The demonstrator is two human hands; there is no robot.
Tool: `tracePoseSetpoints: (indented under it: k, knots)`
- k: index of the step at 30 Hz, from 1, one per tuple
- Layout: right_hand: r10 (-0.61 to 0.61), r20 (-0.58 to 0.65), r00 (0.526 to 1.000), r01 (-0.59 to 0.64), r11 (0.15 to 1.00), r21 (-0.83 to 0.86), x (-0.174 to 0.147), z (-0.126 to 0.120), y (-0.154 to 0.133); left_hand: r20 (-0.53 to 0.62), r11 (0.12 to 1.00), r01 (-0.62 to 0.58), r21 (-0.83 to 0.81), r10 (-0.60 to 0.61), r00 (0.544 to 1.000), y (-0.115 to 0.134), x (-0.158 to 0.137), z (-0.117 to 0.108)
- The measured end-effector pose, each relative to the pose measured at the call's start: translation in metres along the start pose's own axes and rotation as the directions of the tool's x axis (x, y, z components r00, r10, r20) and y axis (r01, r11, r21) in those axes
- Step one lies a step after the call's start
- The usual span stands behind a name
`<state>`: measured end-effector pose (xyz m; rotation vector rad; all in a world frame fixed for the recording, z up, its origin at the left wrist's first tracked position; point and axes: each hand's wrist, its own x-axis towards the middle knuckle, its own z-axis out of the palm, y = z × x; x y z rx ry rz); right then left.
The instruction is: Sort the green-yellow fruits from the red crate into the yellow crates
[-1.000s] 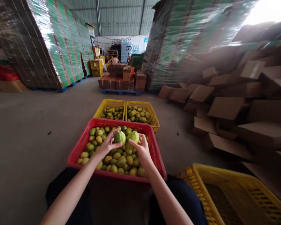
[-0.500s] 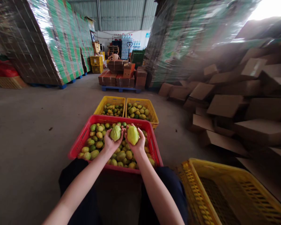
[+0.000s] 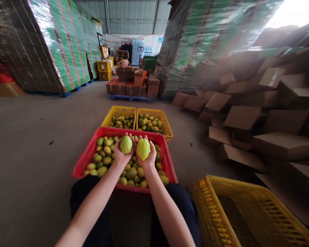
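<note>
My left hand (image 3: 121, 156) is palm up, its fingers curled around a bumpy green lemon (image 3: 126, 144). Beside it, my right hand (image 3: 150, 159) cradles a smoother yellow-green lemon (image 3: 143, 150) in the same way. Both hands are above a red plastic crate (image 3: 173, 168), close together. Inside the crate lie many loose lemons (image 3: 131, 173), from green to yellow, partly covered by my hands and forearms. Touching or close to its far side are two yellow crates, a left one (image 3: 106, 116) and a right one (image 3: 167, 127), each holding more lemons.
An open yellow crate (image 3: 213, 192) stands at my right. Flattened and open cardboard boxes (image 3: 243, 117) are heaped beyond it. Ahead, a blue pallet (image 3: 130, 98) carries brown cartons (image 3: 136, 90). Wrapped stacks (image 3: 69, 51) rise on both sides, and a person (image 3: 124, 62) is at the back.
The view has shifted slightly. Both hands stay above the red crate with the same lemons; the right-hand lemon is tilted a little differently, its pointed end more toward me.
</note>
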<state>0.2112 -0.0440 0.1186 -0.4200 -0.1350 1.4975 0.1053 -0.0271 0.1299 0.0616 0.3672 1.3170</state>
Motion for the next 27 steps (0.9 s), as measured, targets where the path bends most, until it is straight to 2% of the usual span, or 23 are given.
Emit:
tracePoseSetpoints:
  k: [5,9,10,12,13,14,15,16,17,18,19,20,21,22,23,24,26,27]
  knots:
    - [-0.002,-0.014,1.000,0.001,1.000,-0.028,-0.002,0.003,-0.003,-0.001,0.999,-0.004,0.038,0.004,1.000,-0.002,-0.001,-0.003]
    - [-0.009,-0.024,1.000,0.008,1.000,-0.024,-0.006,0.001,-0.009,0.013,0.998,0.039,0.049,-0.040,0.999,0.008,-0.004,-0.005]
    - [-0.020,-0.028,0.999,0.019,1.000,-0.025,-0.007,-0.001,-0.013,0.022,0.993,0.070,0.100,-0.072,0.997,0.012,-0.005,-0.005]
    - [-0.054,-0.047,0.997,0.052,0.998,-0.025,-0.011,-0.004,-0.025,0.037,0.936,0.161,0.312,-0.182,0.983,0.019,-0.012,-0.009]
    - [-0.072,-0.059,0.996,0.071,0.997,-0.024,-0.014,-0.006,-0.031,0.035,0.861,0.219,0.459,-0.264,0.964,0.020,-0.017,-0.014]
    - [-0.088,-0.069,0.994,0.087,0.996,-0.023,-0.017,-0.007,-0.038,0.025,0.741,0.280,0.610,-0.371,0.928,0.018,-0.025,-0.022]
    - [-0.102,-0.077,0.992,0.100,0.995,-0.022,-0.020,-0.009,-0.045,0.008,0.585,0.324,0.743,-0.492,0.871,0.014,-0.036,-0.033]
    - [-0.108,-0.081,0.991,0.107,0.994,-0.020,-0.023,-0.010,-0.052,-0.019,0.406,0.344,0.847,-0.622,0.783,0.007,-0.048,-0.048]
    - [-0.107,-0.086,0.991,0.106,0.994,-0.016,-0.027,-0.011,-0.059,-0.057,0.220,0.342,0.913,-0.763,0.644,-0.003,-0.062,-0.066]
    - [-0.101,-0.092,0.991,0.101,0.995,-0.009,-0.031,-0.012,-0.064,-0.089,0.076,0.304,0.950,-0.865,0.494,-0.012,-0.076,-0.086]
    - [-0.093,-0.101,0.990,0.093,0.996,-0.002,-0.034,-0.013,-0.070,-0.134,-0.052,0.267,0.962,-0.945,0.298,-0.022,-0.089,-0.106]
    - [-0.084,-0.112,0.990,0.085,0.996,0.005,-0.038,-0.014,-0.074,-0.166,-0.140,0.236,0.962,-0.982,0.090,-0.028,-0.099,-0.122]
    - [-0.076,-0.122,0.990,0.078,0.997,0.011,-0.041,-0.015,-0.078,-0.168,-0.179,0.206,0.962,-0.983,-0.068,-0.030,-0.105,-0.134]
    - [-0.071,-0.130,0.989,0.074,0.997,0.013,-0.043,-0.016,-0.080,-0.170,-0.196,0.182,0.964,-0.974,-0.149,-0.027,-0.106,-0.137]
    - [-0.073,-0.138,0.988,0.075,0.997,0.012,-0.045,-0.016,-0.083,-0.179,-0.198,0.179,0.964,-0.977,-0.119,-0.018,-0.101,-0.130]
    - [-0.072,-0.146,0.987,0.075,0.997,0.013,-0.047,-0.017,-0.084,-0.213,-0.212,0.183,0.960,-0.977,-0.014,-0.002,-0.090,-0.114]
    - [-0.072,-0.164,0.984,0.075,0.997,0.012,-0.049,-0.018,-0.085,-0.219,-0.155,0.207,0.966,-0.918,0.331,0.043,-0.054,-0.056]
    - [-0.073,-0.173,0.982,0.076,0.997,0.009,-0.049,-0.019,-0.086,-0.171,-0.072,0.213,0.974,-0.853,0.492,0.069,-0.032,-0.021]
